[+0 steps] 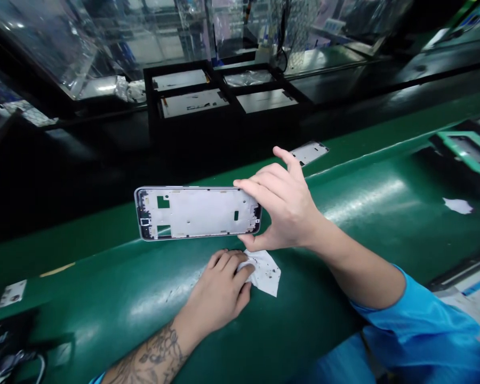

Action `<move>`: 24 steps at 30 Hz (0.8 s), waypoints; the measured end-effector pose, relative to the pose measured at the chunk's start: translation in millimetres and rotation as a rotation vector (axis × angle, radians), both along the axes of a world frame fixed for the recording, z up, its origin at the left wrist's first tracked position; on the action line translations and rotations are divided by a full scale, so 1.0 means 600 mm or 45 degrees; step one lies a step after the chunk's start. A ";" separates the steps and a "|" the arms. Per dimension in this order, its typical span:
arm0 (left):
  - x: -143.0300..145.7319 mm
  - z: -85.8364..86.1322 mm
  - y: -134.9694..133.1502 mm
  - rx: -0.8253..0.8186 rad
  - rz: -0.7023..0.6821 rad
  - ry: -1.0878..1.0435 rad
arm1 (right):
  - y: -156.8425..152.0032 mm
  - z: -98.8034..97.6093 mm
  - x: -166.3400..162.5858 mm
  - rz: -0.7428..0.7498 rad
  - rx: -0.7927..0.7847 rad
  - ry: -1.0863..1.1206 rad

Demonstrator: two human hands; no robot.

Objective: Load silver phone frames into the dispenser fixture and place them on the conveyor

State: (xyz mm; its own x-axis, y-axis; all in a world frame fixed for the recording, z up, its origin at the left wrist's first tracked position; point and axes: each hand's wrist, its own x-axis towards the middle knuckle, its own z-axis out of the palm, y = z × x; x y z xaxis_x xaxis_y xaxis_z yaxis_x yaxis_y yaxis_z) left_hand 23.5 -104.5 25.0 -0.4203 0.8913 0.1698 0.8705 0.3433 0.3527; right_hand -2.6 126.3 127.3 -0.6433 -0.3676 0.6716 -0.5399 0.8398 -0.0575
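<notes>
My right hand grips a phone frame by its right end, fingers on the top edge and thumb below. The frame is a pale metal plate with dark edges and several cut-outs, through which green shows. It is held up above the green mat, its flat side facing me. Below it, my left hand rests on the mat with its fingers closed on a white wiping cloth marked with dark specks. Part of the cloth is hidden under those fingers.
A black divided tray at the back holds several pale plates. Another phone frame lies behind my right hand. A white scrap and a green-edged fixture are at the right. Cables lie at lower left.
</notes>
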 end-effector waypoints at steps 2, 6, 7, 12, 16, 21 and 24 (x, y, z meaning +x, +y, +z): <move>0.000 0.000 0.000 0.003 -0.005 -0.012 | 0.008 -0.008 -0.008 0.004 -0.023 -0.032; 0.001 0.001 0.001 0.039 -0.010 -0.016 | 0.041 -0.062 -0.052 -0.054 -0.064 -0.182; 0.001 0.001 0.001 0.050 -0.002 -0.011 | 0.050 -0.082 -0.068 -0.072 -0.062 -0.227; 0.000 0.000 0.009 0.075 0.037 0.019 | 0.080 -0.155 -0.165 -0.259 0.012 -0.465; -0.002 -0.006 0.010 0.092 0.011 0.095 | 0.079 -0.152 -0.207 -0.518 0.074 -0.619; -0.021 -0.042 -0.008 0.146 -0.054 0.230 | 0.078 -0.125 -0.099 -0.884 0.027 -0.554; -0.043 -0.071 -0.014 0.148 -0.129 0.255 | 0.090 -0.115 0.055 -1.007 0.019 -0.424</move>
State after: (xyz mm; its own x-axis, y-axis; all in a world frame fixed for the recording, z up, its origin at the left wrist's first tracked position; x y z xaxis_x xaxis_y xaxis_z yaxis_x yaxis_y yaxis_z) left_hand -2.5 -113.2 -17.9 -0.2775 0.8968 0.3445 0.9549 0.2181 0.2015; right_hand 30.7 180.3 58.4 -0.8772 0.2647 0.4006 0.2478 0.9642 -0.0946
